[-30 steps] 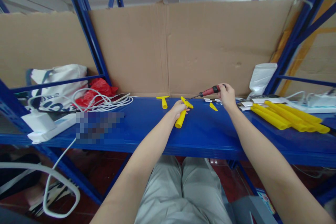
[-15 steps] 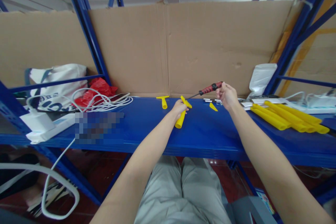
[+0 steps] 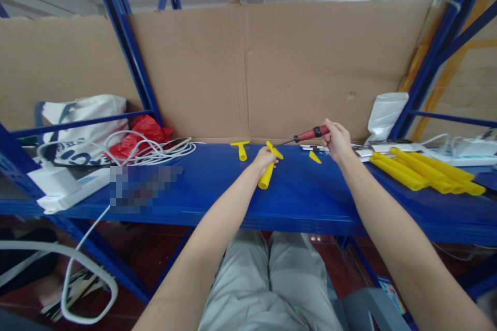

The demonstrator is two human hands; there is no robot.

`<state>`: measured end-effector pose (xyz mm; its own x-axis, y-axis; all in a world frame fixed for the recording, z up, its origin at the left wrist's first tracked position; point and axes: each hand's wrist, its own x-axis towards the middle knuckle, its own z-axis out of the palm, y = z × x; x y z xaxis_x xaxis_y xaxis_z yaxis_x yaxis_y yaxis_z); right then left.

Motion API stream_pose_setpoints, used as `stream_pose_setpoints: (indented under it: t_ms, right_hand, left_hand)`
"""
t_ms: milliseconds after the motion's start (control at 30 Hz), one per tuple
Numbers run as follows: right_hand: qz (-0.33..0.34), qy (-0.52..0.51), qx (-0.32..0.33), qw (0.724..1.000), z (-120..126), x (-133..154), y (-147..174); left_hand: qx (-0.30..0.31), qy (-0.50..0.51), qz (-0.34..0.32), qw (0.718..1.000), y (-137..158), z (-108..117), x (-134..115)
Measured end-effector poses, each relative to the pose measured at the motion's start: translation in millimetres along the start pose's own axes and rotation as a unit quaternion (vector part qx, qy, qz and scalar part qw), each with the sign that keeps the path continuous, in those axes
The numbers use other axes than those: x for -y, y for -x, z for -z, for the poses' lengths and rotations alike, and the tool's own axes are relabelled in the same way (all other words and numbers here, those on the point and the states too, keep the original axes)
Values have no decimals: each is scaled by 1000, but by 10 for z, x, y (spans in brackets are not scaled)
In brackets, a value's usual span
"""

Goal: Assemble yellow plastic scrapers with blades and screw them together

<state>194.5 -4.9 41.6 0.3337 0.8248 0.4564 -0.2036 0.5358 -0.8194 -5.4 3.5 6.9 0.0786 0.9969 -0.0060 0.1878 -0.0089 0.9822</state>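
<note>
My left hand (image 3: 266,158) is closed around a yellow T-shaped plastic piece with a tube handle (image 3: 266,177), held just above the blue shelf. In my right hand (image 3: 337,139) is the end of a screwdriver (image 3: 310,134) with a dark red and black handle. Its thin shaft points left and its tip meets the head of the yellow piece; the exact contact is too small to make out. A second yellow T-shaped piece (image 3: 243,153) rests on the shelf left of my left hand. Between my hands lies a small flat yellow wedge (image 3: 315,157).
Several yellow tubes (image 3: 427,171) lie in a pile at the right. White cables (image 3: 155,150), a red plastic bag (image 3: 149,132), a tote bag (image 3: 91,129) and a power strip (image 3: 79,189) crowd the left. Cardboard (image 3: 310,62) stands behind the blue shelf (image 3: 310,201).
My right hand has shifted its fingers on the screwdriver's handle end, and the handle looks slightly turned. The left hand and the yellow piece stay in place.
</note>
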Motion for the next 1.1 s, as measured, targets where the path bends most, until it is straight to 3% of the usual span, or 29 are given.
stream_pose_setpoints:
  t_ms: [300, 633, 833, 1100]
  right_hand:
    - [-19, -8, 64, 998, 10, 44, 15]
    - [-42, 10, -3, 999, 30, -19, -31]
    - [-1, 4, 29, 1000, 15, 0, -13]
    - [-32, -16, 58, 998, -5, 70, 22]
  left_hand:
    - [-5, 12, 5, 1000, 11, -5, -7]
    - [0, 16, 14, 1000, -1, 5, 0]
    - [-2, 16, 9, 1000, -5, -4, 2]
    - [-13, 22, 16, 1000, 8, -5, -4]
